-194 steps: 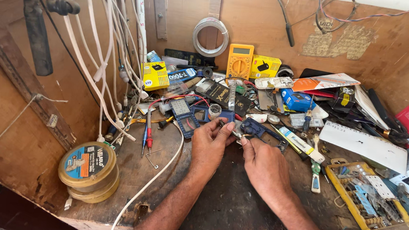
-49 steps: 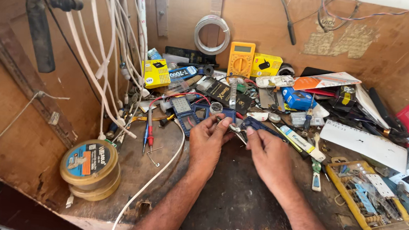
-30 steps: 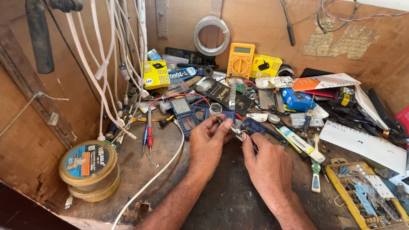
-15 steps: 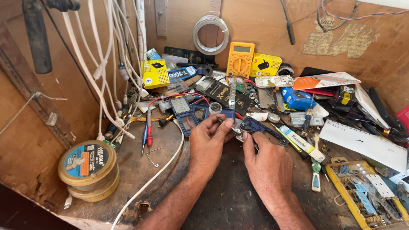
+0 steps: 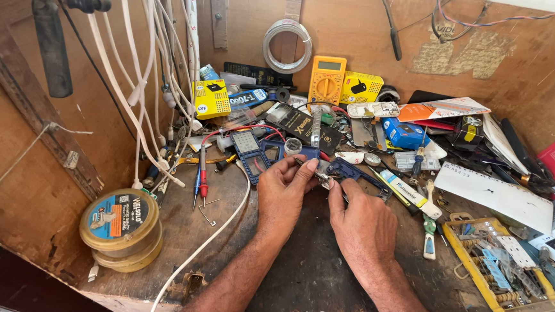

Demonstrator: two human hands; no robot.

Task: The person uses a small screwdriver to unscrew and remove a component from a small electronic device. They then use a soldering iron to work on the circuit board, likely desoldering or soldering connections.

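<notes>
We work over the worn brown wooden bench (image 5: pixel 157 232), crowded with parts. Our left hand (image 5: pixel 282 198) and right hand (image 5: pixel 362 222) rest side by side on it, fingertips meeting over a small blue electronic part with a metal piece (image 5: pixel 328 172). Each grip is pressed together, pinching that part from its own side; what exactly lies between the fingertips is too small to tell. Well to the left of the left grip sits a stack of round yellow solder tins (image 5: pixel 121 228). Far to the right lies a yellow plastic tray of small components (image 5: pixel 505 269). Beyond the grips, against the back wall, stands a yellow multimeter (image 5: pixel 326 82). Just left of the left grip lie red and blue slim screwdrivers (image 5: pixel 200 180).
</notes>
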